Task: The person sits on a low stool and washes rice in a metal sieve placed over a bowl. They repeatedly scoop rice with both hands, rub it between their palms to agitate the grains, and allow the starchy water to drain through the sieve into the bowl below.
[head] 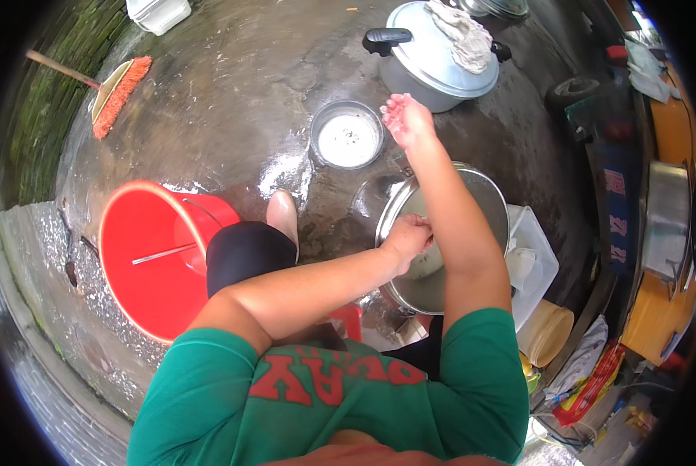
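Observation:
My left hand is over a round metal pot with a shiny rim, its fingers curled together. Whether anything is between them cannot be made out. Inside the pot lies a pale round shape, partly covered by my left hand and right forearm. My right hand reaches beyond the pot, palm turned up, wet, with loosely bent fingers and nothing in them. Just left of it, a dark grey basin on the floor contains whitish, foamy liquid with dark specks. Close beyond stands a large lidded pressure cooker.
A big red bucket stands by my left knee. Farther left, an orange-bristled broom rests on the wet concrete floor. A grey cloth drapes the cooker's lid. At right are a clear plastic bin and a tan bucket.

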Demonstrator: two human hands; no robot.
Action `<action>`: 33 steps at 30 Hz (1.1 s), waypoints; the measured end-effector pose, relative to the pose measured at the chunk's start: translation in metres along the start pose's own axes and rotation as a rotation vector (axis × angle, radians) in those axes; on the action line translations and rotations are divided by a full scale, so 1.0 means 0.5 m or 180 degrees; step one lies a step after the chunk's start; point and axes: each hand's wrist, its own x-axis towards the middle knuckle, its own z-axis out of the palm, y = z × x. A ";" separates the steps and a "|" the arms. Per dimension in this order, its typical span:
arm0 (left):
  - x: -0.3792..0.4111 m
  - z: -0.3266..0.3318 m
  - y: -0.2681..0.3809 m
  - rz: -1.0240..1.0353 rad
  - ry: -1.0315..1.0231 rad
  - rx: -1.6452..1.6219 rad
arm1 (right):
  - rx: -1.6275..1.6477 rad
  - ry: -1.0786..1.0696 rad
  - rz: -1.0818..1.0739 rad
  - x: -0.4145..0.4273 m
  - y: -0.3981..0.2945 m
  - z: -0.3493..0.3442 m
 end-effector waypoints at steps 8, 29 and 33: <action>0.033 0.012 0.000 -0.0248 -0.0198 -0.0495 | -0.0072 -0.0253 -0.0239 -0.279 -0.039 -0.274; 0.017 0.068 0.144 0.0332 -0.0309 0.0015 | -0.1236 -0.0349 0.1048 -0.113 0.274 -0.367; 0.010 0.058 0.185 0.0395 -0.0288 -0.0219 | -0.1574 0.0200 0.0427 -0.070 0.179 -0.435</action>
